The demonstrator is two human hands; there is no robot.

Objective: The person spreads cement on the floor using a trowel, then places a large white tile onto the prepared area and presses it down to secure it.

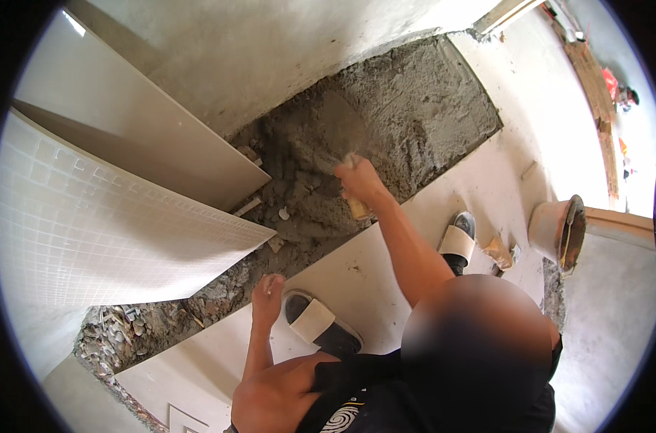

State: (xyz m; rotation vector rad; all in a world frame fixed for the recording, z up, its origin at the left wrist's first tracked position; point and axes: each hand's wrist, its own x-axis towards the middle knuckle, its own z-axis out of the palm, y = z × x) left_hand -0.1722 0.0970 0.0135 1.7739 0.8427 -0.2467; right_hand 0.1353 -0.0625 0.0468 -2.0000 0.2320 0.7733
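My right hand (362,184) is closed around a trowel, its yellowish handle (357,208) sticking out below the fist. The grey trowel blade (337,119), slightly blurred, reaches over the wet cement mortar (421,101). That mortar looks fairly level at the far right and is rough and lumpy nearer the middle. My left hand (268,292) hangs near the edge of the laid floor tile (371,270), its fingers curled in with nothing visible in them. It is apart from the large tile (126,224) with a grid-patterned back, leaning at the left.
Behind it leans another large tile (147,108). Rubble (133,332) fills the strip's near left end. A mortar-stained bucket (551,227) stands at right, beside a yellowish-handled tool (499,252). My feet, in slides (315,321), rest on the laid tile. A wooden plank (595,101) lies farther right.
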